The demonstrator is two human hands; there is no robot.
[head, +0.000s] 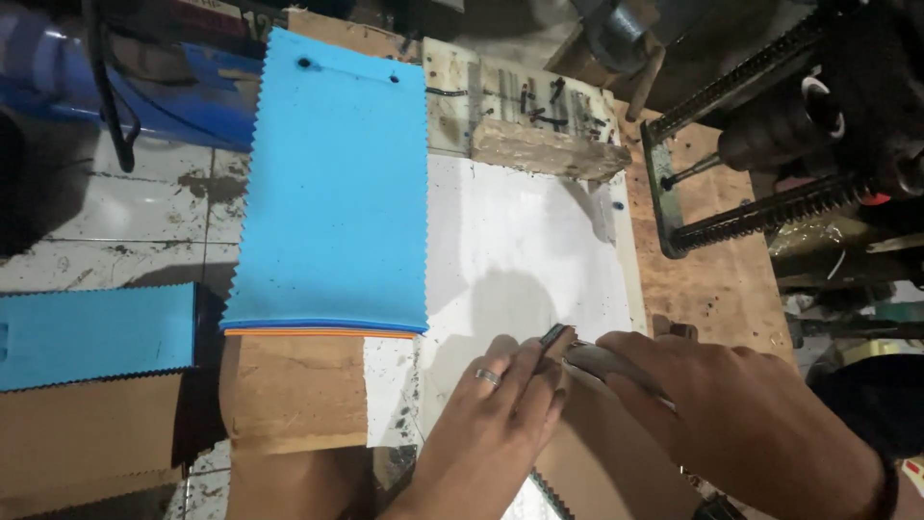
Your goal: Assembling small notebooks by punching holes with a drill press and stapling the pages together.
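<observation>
1. Right now your left hand point(496, 409) lies flat, fingers spread and holding nothing, pressing down at the near edge of the white sheet point(520, 250) on the worktop point(712, 279).
2. Your right hand point(717, 409) is wrapped tight around a metal-handled tool point(587, 354), whose dark tip sits at your left fingertips, right on that same near edge.
3. It looks like you are mid-cut or mid-trim at the sheet's near edge; the next move calls for keeping your left fingers out of the tip's path while the sheet stays pinned.
4. Left of the white sheet lies a stack of blue zigzag-edged sheets point(332, 193); at its far edge rests a wooden block point(544, 149).
5. Hard to make out: the tool's working end is hidden between your hands, so its kind is uncertain. The dark machine point(828, 125) to the sheet's far right is cut off.
</observation>
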